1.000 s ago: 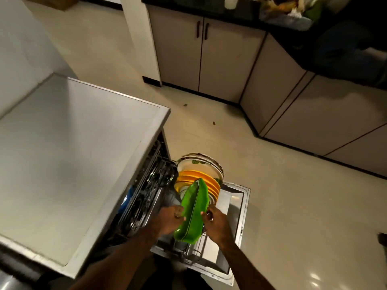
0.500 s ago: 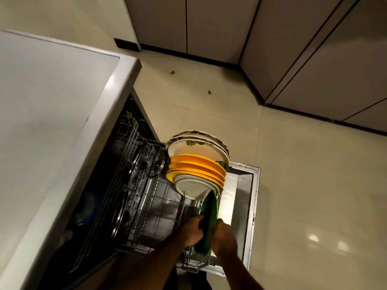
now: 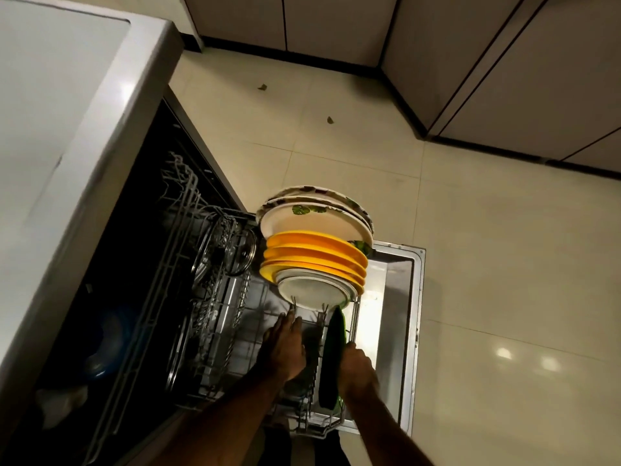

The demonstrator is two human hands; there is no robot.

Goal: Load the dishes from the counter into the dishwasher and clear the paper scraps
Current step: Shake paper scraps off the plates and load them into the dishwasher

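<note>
Pulled off the green plate [image 3: 332,359] since half a second ago: left hand [image 3: 285,346], now just left of it over the rack [image 3: 235,334], fingers released and stretched flat toward the rack's far end. Right hand [image 3: 358,369] kept on the green plate, fingers curled against its right side, grasping it. Green plate upright on edge, slotted between wires at the rack's near right corner. Farther along the same row, toward the rack's far end: white plate [image 3: 314,290], yellow plates [image 3: 316,253], floral plates [image 3: 312,223], all standing and leaning together. Glass lid [image 3: 240,252] upright at the rack's far left. Rack drawn out over the open door [image 3: 393,297]. Two small scraps [image 3: 262,86] on the floor past the rack's far end, well apart from it.
</note>
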